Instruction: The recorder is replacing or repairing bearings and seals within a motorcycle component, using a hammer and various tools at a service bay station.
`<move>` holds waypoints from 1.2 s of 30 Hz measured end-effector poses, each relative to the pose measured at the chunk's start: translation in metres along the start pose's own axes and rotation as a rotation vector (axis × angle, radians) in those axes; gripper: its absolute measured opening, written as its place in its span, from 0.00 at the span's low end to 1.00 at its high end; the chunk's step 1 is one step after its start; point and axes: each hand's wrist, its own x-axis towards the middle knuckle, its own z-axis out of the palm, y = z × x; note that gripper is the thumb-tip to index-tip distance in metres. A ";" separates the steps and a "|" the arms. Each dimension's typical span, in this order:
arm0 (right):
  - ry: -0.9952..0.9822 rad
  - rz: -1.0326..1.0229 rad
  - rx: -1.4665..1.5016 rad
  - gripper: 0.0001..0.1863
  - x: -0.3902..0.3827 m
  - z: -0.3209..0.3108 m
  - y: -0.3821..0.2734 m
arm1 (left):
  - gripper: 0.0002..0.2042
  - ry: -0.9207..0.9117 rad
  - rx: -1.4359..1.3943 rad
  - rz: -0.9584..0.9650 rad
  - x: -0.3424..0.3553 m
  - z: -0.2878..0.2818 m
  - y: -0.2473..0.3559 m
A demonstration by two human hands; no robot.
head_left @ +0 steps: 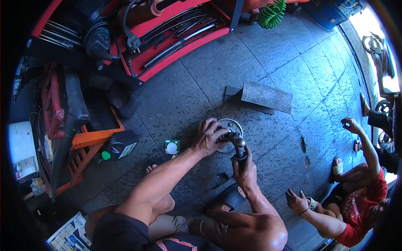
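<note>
A round metal disc-like part [236,125] lies on the dark floor in front of me, with round details on its face. My left hand [208,139] reaches over its left side, fingers curled around a dark cylindrical piece [226,136] above the disc. What the fingertips touch is partly hidden. My right hand [245,170] is closed around the dark handle of a hammer-like tool [240,143] with a shiny rounded metal head. That head is right beside the dark piece, over the disc; whether they touch or are joined, I cannot tell.
Beyond the disc lies a bent metal plate [268,95]. Left are a small green-and-white box [172,147], a black bottle [121,143] and an orange frame [90,139]. A red tool drawer [184,48] stands upper left. Another person [356,205] sits at right, hands raised.
</note>
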 end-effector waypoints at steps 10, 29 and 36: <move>0.013 -0.011 -0.010 0.40 -0.001 0.002 -0.001 | 0.25 0.038 -0.036 0.003 -0.002 0.002 -0.001; -0.072 0.002 -0.082 0.41 -0.003 0.002 -0.007 | 0.36 0.174 -0.306 -0.311 -0.025 0.007 0.006; -0.082 0.073 -0.036 0.40 -0.003 0.002 -0.009 | 0.24 0.047 -0.417 -0.620 -0.024 0.008 -0.008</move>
